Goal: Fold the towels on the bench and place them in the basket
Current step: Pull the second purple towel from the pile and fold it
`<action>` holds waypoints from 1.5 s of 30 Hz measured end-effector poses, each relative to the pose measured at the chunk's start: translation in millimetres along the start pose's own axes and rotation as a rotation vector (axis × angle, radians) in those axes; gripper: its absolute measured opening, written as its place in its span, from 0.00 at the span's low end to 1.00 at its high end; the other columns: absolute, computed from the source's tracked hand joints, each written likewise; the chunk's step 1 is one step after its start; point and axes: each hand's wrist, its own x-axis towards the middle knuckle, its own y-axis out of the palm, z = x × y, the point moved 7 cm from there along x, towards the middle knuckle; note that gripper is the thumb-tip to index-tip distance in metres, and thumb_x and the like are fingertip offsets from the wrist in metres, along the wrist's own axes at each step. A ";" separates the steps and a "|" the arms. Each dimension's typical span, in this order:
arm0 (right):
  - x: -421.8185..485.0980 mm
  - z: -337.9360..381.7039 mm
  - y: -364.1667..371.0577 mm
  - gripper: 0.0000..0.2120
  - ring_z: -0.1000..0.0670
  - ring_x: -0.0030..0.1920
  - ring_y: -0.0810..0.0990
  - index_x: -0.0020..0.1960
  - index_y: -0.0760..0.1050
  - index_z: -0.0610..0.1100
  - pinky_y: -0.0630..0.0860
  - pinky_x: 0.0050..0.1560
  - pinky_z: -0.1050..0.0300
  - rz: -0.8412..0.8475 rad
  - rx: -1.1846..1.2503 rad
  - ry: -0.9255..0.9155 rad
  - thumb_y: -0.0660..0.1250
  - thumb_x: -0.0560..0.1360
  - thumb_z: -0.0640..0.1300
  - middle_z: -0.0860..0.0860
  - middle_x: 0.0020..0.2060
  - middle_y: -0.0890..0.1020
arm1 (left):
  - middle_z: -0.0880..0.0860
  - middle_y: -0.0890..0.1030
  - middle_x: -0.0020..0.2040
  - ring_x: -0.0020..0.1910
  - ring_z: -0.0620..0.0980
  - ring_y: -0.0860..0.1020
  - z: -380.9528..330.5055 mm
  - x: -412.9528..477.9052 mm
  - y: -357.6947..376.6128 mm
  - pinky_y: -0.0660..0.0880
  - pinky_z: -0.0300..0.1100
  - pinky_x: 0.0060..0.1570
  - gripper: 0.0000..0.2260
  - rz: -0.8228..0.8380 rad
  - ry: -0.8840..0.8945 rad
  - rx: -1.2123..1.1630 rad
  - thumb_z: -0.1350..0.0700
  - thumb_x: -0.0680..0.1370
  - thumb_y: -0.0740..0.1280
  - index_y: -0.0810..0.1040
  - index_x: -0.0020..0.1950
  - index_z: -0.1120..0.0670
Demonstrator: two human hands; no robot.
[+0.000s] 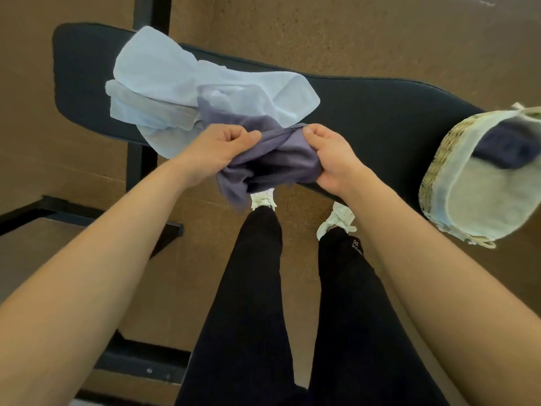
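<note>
Head view: left hand (pixel 216 150) and right hand (pixel 333 159) pinch crumpled purple towel (pixel 281 167) (soft, limp).

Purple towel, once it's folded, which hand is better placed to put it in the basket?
Probably the right hand. It pinches the purple towel, and the basket sits at the right end of the bench, on that side. The left hand also grips the towel but is farther away.

1 head-worn wide-angle view looks steeply down, close over the bench (pixel 366 112).
</note>
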 end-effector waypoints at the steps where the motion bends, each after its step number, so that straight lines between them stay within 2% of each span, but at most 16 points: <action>1: -1.9 0.2 -9.8 0.09 0.50 0.39 0.82 0.50 0.77 0.43 0.80 0.42 0.53 -0.003 -0.028 0.008 0.60 0.85 0.44 0.47 0.41 0.83 | 0.49 0.70 0.33 0.34 0.44 0.68 -4.0 3.2 3.3 0.65 0.34 0.34 0.22 0.003 0.002 0.029 0.45 0.83 0.67 0.73 0.36 0.58; 3: -7.2 3.3 -26.8 0.11 0.49 0.40 0.82 0.49 0.78 0.43 0.79 0.44 0.52 0.060 -0.113 0.032 0.63 0.84 0.49 0.46 0.41 0.83 | 0.47 0.69 0.33 0.32 0.42 0.67 -9.3 9.6 6.7 0.64 0.34 0.32 0.19 -0.010 -0.022 0.026 0.45 0.83 0.68 0.70 0.35 0.51; 5: -17.0 9.5 -41.7 0.15 0.48 0.44 0.82 0.52 0.79 0.40 0.80 0.45 0.53 0.198 -0.278 0.079 0.66 0.82 0.53 0.45 0.45 0.83 | 0.55 0.71 0.37 0.35 0.51 0.69 -11.8 13.1 5.4 0.64 0.44 0.34 0.18 -0.038 -0.069 -0.075 0.40 0.80 0.69 0.72 0.38 0.51; 7: -27.3 21.1 -58.2 0.20 0.49 0.44 0.83 0.53 0.79 0.34 0.80 0.43 0.58 0.309 -0.589 0.083 0.70 0.79 0.53 0.44 0.45 0.83 | 0.58 0.73 0.41 0.39 0.55 0.69 -19.3 16.4 5.4 0.64 0.47 0.36 0.21 -0.019 -0.089 -0.104 0.36 0.76 0.72 0.76 0.42 0.53; 9: -31.6 32.8 -78.0 0.18 0.48 0.46 0.85 0.52 0.83 0.38 0.82 0.47 0.57 0.317 -0.879 0.056 0.75 0.76 0.53 0.45 0.46 0.86 | 0.55 0.74 0.38 0.38 0.51 0.71 -36.2 24.2 7.8 0.68 0.44 0.38 0.20 0.027 -0.046 0.030 0.39 0.75 0.75 0.77 0.40 0.55; 11: -27.6 48.3 -99.0 0.14 0.46 0.47 0.85 0.47 0.85 0.42 0.82 0.51 0.51 0.187 -0.988 -0.012 0.76 0.75 0.53 0.44 0.45 0.86 | 0.48 0.76 0.34 0.34 0.42 0.73 -59.1 34.9 11.6 0.69 0.33 0.36 0.16 0.090 0.012 0.277 0.47 0.74 0.78 0.76 0.38 0.56; 12: -24.3 58.1 -110.1 0.14 0.46 0.45 0.83 0.46 0.84 0.40 0.80 0.49 0.50 0.080 -0.986 -0.068 0.75 0.75 0.52 0.41 0.44 0.84 | 0.48 0.77 0.34 0.34 0.42 0.73 -71.9 40.0 12.8 0.69 0.33 0.35 0.16 0.112 0.040 0.424 0.49 0.73 0.80 0.77 0.39 0.57; 15: -21.7 91.2 -139.1 0.23 0.47 0.37 0.73 0.44 0.79 0.31 0.71 0.41 0.50 -0.224 -0.898 -0.223 0.72 0.78 0.54 0.36 0.37 0.77 | 0.53 0.80 0.38 0.39 0.51 0.76 -101.9 60.6 4.4 0.71 0.45 0.39 0.12 -0.001 0.095 0.675 0.51 0.71 0.80 0.79 0.40 0.53; 19: -32.2 139.6 -167.8 0.23 0.51 0.36 0.75 0.41 0.82 0.37 0.73 0.39 0.52 -0.483 -0.819 -0.301 0.74 0.73 0.59 0.44 0.34 0.81 | 0.48 0.79 0.40 0.43 0.55 0.78 -152.6 70.4 -10.5 0.72 0.48 0.41 0.10 -0.348 0.112 0.757 0.49 0.74 0.74 0.74 0.39 0.49; 23: -67.4 208.7 -181.7 0.20 0.51 0.39 0.78 0.38 0.82 0.45 0.74 0.40 0.54 -0.682 -0.886 -0.490 0.75 0.70 0.62 0.51 0.35 0.81 | 0.53 0.81 0.43 0.46 0.61 0.78 -218.8 60.7 -18.0 0.70 0.47 0.43 0.04 -0.599 0.239 0.835 0.54 0.75 0.67 0.74 0.41 0.51; 26: -100.8 246.8 -184.6 0.17 0.50 0.40 0.79 0.39 0.82 0.48 0.77 0.42 0.52 -0.804 -0.974 -0.632 0.71 0.71 0.63 0.52 0.36 0.80 | 0.55 0.82 0.43 0.46 0.62 0.79 -256.1 43.6 -19.2 0.69 0.48 0.42 0.02 -0.737 0.403 0.841 0.53 0.74 0.65 0.74 0.42 0.50; 30: -129.8 238.1 -182.1 0.20 0.52 0.38 0.76 0.40 0.80 0.50 0.69 0.41 0.57 -0.856 -1.034 -0.686 0.71 0.72 0.67 0.53 0.35 0.78 | 0.54 0.81 0.41 0.42 0.59 0.77 -256.6 28.3 -14.2 0.66 0.47 0.38 0.05 -0.798 0.511 0.826 0.51 0.73 0.64 0.75 0.41 0.53; 35: -116.6 157.8 -195.2 0.18 0.49 0.44 0.77 0.40 0.79 0.48 0.70 0.44 0.55 -0.802 -1.044 -0.495 0.73 0.70 0.64 0.53 0.39 0.81 | 0.51 0.76 0.37 0.38 0.56 0.71 -192.6 22.3 14.3 0.63 0.46 0.37 0.05 -0.658 0.441 0.853 0.53 0.71 0.64 0.73 0.39 0.54; 40: -79.6 34.7 -194.9 0.17 0.48 0.47 0.80 0.50 0.80 0.50 0.76 0.46 0.53 -0.558 -1.088 -0.238 0.72 0.73 0.64 0.54 0.45 0.83 | 0.51 0.79 0.42 0.44 0.59 0.78 -75.1 41.4 48.7 0.70 0.48 0.37 0.06 -0.385 0.189 1.060 0.57 0.73 0.70 0.74 0.41 0.50; 42: -61.6 -28.4 -192.5 0.27 0.47 0.58 0.81 0.65 0.78 0.49 0.79 0.55 0.50 -0.358 -1.103 -0.044 0.72 0.73 0.64 0.51 0.58 0.83 | 0.52 0.80 0.50 0.52 0.59 0.80 -20.9 45.1 67.0 0.76 0.52 0.46 0.07 -0.199 0.033 1.179 0.53 0.74 0.72 0.79 0.51 0.48; 45: -50.4 -100.9 -191.5 0.37 0.44 0.72 0.73 0.77 0.67 0.49 0.74 0.67 0.47 -0.167 -1.025 0.203 0.75 0.74 0.58 0.48 0.74 0.73 | 0.52 0.78 0.67 0.66 0.58 0.76 50.5 41.0 94.5 0.70 0.54 0.64 0.25 0.101 -0.187 1.283 0.41 0.74 0.71 0.75 0.70 0.46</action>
